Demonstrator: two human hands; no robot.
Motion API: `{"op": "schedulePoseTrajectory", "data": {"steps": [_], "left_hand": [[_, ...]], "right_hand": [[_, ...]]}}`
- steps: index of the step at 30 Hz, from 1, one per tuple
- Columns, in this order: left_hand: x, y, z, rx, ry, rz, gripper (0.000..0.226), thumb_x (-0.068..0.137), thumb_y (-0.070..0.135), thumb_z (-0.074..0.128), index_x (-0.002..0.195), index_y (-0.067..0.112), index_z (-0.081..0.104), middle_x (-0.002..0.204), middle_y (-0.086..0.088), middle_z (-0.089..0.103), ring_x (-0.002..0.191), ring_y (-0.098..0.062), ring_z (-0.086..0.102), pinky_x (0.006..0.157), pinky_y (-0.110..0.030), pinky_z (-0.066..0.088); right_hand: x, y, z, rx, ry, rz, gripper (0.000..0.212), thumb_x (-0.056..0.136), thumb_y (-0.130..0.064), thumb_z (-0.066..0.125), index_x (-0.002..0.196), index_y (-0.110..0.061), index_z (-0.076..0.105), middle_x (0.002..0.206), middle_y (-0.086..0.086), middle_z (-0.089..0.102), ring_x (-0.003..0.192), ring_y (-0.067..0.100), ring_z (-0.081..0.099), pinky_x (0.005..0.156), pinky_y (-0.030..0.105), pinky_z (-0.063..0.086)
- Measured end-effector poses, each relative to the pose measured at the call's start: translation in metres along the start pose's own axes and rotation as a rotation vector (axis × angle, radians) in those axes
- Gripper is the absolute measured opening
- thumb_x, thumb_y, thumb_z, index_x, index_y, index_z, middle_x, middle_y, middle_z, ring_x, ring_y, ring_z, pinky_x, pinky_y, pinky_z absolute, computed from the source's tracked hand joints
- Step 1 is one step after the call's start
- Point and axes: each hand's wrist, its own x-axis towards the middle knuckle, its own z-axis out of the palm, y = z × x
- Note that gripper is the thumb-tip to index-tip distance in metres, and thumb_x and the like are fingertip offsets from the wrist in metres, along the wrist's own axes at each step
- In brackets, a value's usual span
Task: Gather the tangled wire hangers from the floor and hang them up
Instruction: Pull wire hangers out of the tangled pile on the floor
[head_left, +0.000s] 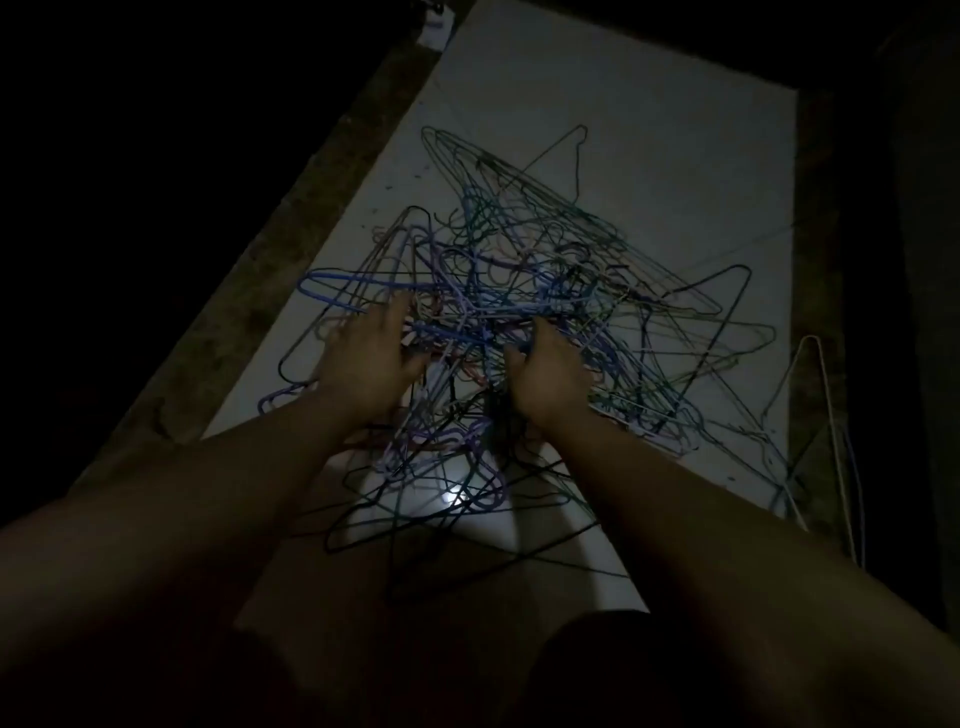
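A big tangle of wire hangers (519, 291), blue, purple, green and black, lies spread over a pale tiled floor (649, 156). Both my arms reach down into the middle of the pile. My left hand (371, 358) rests on the tangle's left side, its fingers stretched forward over a blue hanger. My right hand (548, 371) sits on the centre of the pile with its fingers curled down into the wires; dim light hides exactly what they grip. A white hanger (826, 415) lies apart at the right edge.
The scene is very dark. A rough brown strip (291, 270) borders the floor on the left and a dark edge borders it on the right. A bright light spot (457, 501) reflects off the tiles below the pile. My knees show at the bottom.
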Motion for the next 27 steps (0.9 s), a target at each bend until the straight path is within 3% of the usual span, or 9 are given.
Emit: {"op": "schedulePoseTrajectory", "data": {"steps": [4,7,11,14,17,20,22,24,27], "left_hand": [[0.008,0.013,0.013,-0.065,-0.348,-0.005,0.060,0.093,0.044,0.050,0.139,0.010,0.036,0.124,-0.016,0.058,0.106,-0.030,0.056,0.084,-0.034,0.046],[0.016,0.026,0.018,-0.177,-0.408,-0.019,0.044,0.091,0.034,0.056,0.128,0.010,0.053,0.120,-0.014,0.060,0.103,-0.026,0.056,0.080,-0.029,0.041],[0.022,0.028,0.025,-0.265,-0.348,-0.071,0.054,0.088,0.028,0.062,0.135,0.010,0.044,0.132,-0.013,0.052,0.113,-0.027,0.052,0.088,-0.033,0.043],[0.019,0.023,0.031,-0.384,-0.424,-0.163,0.069,0.089,0.034,0.061,0.145,0.013,0.027,0.145,-0.011,0.041,0.124,-0.029,0.047,0.097,-0.036,0.042],[0.017,0.024,0.027,-0.607,-0.479,-0.223,0.074,0.089,0.025,0.062,0.148,0.014,0.018,0.151,-0.008,0.031,0.129,-0.027,0.042,0.097,-0.035,0.041],[0.015,0.030,0.022,-0.670,-0.461,-0.266,0.070,0.087,0.013,0.064,0.146,0.012,0.026,0.148,-0.009,0.034,0.126,-0.027,0.044,0.095,-0.032,0.042],[0.015,0.032,0.020,-0.623,-0.375,-0.281,0.052,0.089,0.009,0.061,0.137,0.010,0.042,0.139,-0.013,0.046,0.119,-0.028,0.050,0.091,-0.033,0.043],[0.015,0.033,0.017,-0.644,-0.281,-0.286,0.035,0.091,0.005,0.054,0.126,0.007,0.053,0.129,-0.015,0.054,0.113,-0.029,0.053,0.091,-0.035,0.044],[0.014,0.036,0.012,-0.671,-0.228,-0.277,0.029,0.093,0.003,0.051,0.121,0.003,0.058,0.125,-0.014,0.057,0.112,-0.029,0.053,0.095,-0.036,0.043]], "right_hand": [[0.007,-0.012,0.014,0.104,-0.065,-0.047,0.064,0.098,-0.045,0.043,0.150,-0.016,0.020,0.150,0.010,0.034,0.135,0.032,0.034,0.108,0.051,0.032],[0.012,-0.019,0.024,0.161,-0.133,-0.060,0.065,0.098,-0.044,0.044,0.151,-0.017,0.016,0.151,0.012,0.032,0.135,0.033,0.035,0.108,0.051,0.034],[0.012,-0.020,0.027,0.243,-0.196,-0.055,0.067,0.098,-0.044,0.043,0.151,-0.016,0.014,0.152,0.012,0.032,0.133,0.033,0.039,0.106,0.048,0.038],[0.012,-0.016,0.030,0.286,-0.259,-0.047,0.068,0.099,-0.042,0.041,0.152,-0.015,0.008,0.154,0.011,0.027,0.135,0.033,0.036,0.108,0.044,0.036],[0.014,-0.014,0.033,0.315,-0.271,-0.047,0.069,0.099,-0.041,0.042,0.153,-0.017,0.006,0.158,0.009,0.018,0.136,0.031,0.034,0.108,0.041,0.034],[0.013,-0.011,0.035,0.283,-0.229,-0.099,0.068,0.099,-0.040,0.044,0.152,-0.015,0.010,0.158,0.010,0.015,0.141,0.030,0.025,0.114,0.043,0.028],[0.013,-0.010,0.036,0.233,-0.149,-0.137,0.065,0.099,-0.040,0.044,0.151,-0.014,0.015,0.157,0.011,0.017,0.142,0.031,0.022,0.114,0.045,0.026],[0.014,-0.010,0.034,0.203,-0.060,-0.147,0.063,0.099,-0.040,0.044,0.150,-0.014,0.019,0.156,0.011,0.019,0.141,0.031,0.023,0.114,0.043,0.026],[0.017,-0.009,0.027,0.205,-0.010,-0.125,0.060,0.099,-0.038,0.046,0.150,-0.018,0.021,0.156,0.010,0.014,0.139,0.033,0.023,0.111,0.046,0.030]]}}
